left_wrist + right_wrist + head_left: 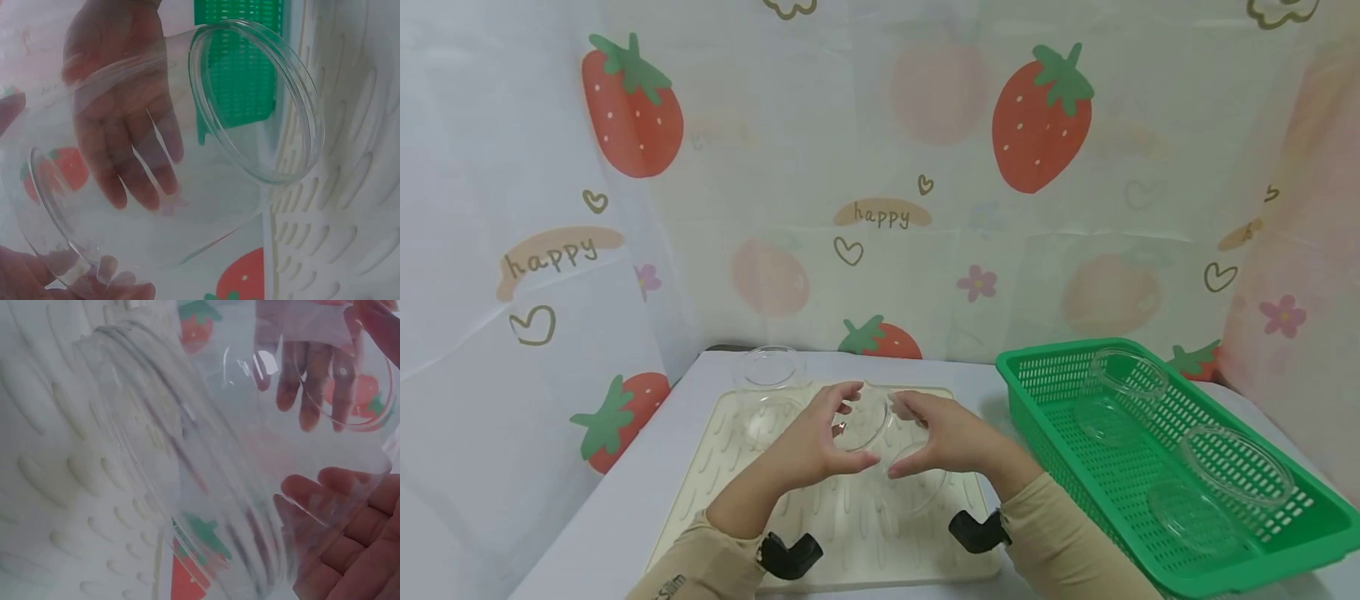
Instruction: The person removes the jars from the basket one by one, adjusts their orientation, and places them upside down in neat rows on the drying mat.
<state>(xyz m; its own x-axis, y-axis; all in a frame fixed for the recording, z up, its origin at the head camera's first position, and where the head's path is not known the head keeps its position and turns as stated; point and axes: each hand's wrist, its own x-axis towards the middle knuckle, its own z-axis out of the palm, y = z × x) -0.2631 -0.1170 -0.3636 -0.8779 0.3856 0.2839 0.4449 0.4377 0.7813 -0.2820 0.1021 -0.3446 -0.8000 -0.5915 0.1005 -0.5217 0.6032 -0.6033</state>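
Both hands are around a clear glass bowl (867, 421) over a cream ridged mat (820, 533). Its wide thick rim (312, 125) faces the mat, and its smaller base points up, leaning toward the left hand. My left hand (823, 437) holds the left side with curved fingers and the thumb below. From the other side, my right hand (951, 437) cups the bowl, fingers (328, 487) bent near the base. Through the glass, each wrist view shows the opposite hand's fingers. Another clear glass bowl (767, 392) stands at the mat's back left corner.
A green perforated basket (1045, 450) stands to the right of the mat, with two clear glass bowls (1232, 462) inside. White table surface (617, 517) runs along the mat's left side. A strawberry-patterned curtain (880, 275) hangs behind and at both sides.
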